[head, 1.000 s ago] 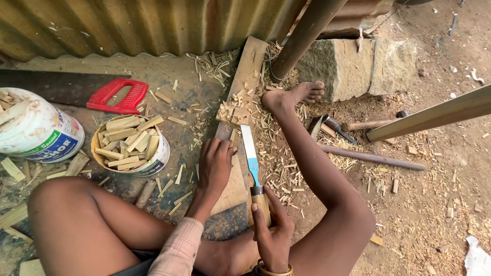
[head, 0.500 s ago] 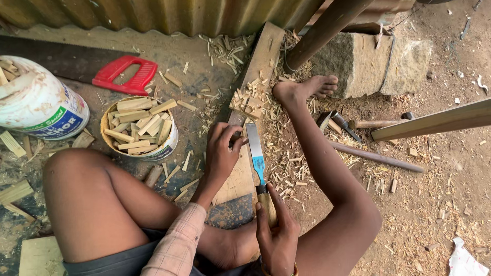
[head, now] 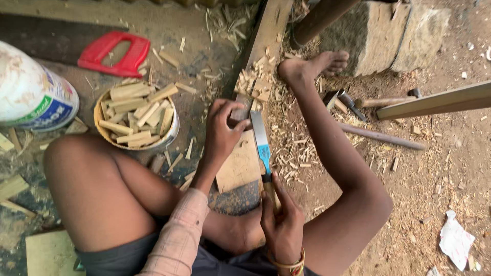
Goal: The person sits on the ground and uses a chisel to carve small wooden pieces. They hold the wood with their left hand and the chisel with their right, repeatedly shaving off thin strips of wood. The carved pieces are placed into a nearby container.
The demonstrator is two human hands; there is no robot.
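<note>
We sat in a rough outdoor woodworking spot: dirt floor strewn with shavings, a red-handled saw, a bucket of cut sticks.

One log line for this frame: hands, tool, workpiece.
left hand: steadies small wood piece | right hand: grips blade tool by handle | blade beside left fingers, over flat board | bowl of wood strips at left

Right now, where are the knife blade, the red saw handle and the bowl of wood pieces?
knife blade (head: 260, 137), head view, middle of the blade
red saw handle (head: 113, 54), head view, its right side
bowl of wood pieces (head: 171, 134), head view, right rim
</note>
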